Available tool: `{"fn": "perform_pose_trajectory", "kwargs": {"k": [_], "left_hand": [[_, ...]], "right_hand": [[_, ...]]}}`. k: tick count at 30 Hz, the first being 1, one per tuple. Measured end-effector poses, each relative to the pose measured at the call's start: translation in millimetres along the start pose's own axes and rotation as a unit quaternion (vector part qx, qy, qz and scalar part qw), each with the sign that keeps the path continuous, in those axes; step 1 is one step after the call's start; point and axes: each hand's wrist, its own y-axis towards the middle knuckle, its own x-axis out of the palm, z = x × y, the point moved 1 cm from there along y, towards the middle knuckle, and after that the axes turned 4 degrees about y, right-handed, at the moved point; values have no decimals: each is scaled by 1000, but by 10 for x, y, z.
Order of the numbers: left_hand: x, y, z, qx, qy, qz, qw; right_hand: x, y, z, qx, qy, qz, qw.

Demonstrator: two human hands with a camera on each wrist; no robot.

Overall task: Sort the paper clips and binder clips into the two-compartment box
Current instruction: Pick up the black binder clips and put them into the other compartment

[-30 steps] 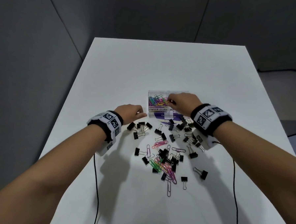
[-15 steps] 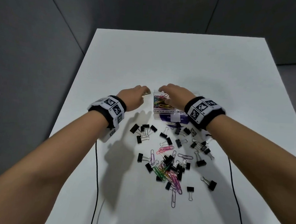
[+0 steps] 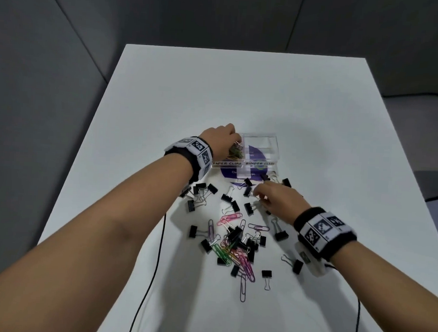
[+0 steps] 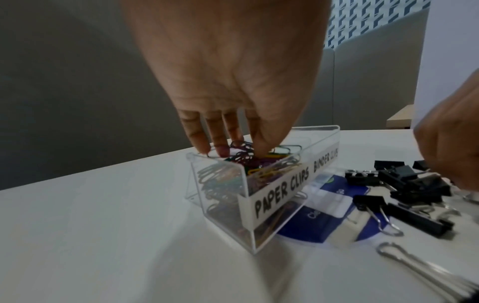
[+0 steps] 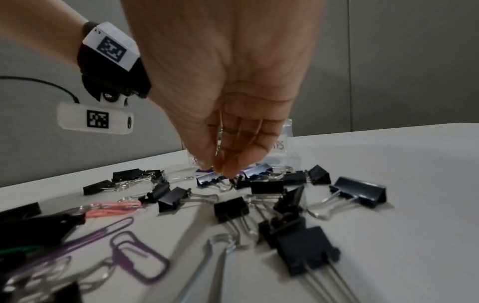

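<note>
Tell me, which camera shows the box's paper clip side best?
The left wrist view: the paper clip compartment fills it, label readable. In the head view the left hand partly covers it; the right wrist view hides it.

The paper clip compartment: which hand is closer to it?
Left. The left hand reaches its fingertips into the paper clip compartment; the right hand is over the binder clips on the table.

Looks like an office: grey partition panels [image 3: 53, 55] box in a plain white desk [image 3: 242, 91], stationery scattered on it.

The box [image 4: 220, 196] is clear glossy plastic, the binder clips [image 5: 359, 189] black metal, the table [image 3: 242, 91] matt white.
</note>
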Motion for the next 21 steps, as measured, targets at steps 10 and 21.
{"fn": "perform_pose_trajectory", "kwargs": {"k": [10,21], "left_hand": [[390,-863,261,137,-21,-74,988],[806,-1228,461,162,4,-111,981]], "right_hand": [[222,-230,-42,18,-16,-24,999],[377,-287,-260,70,-31,-32,997]]}}
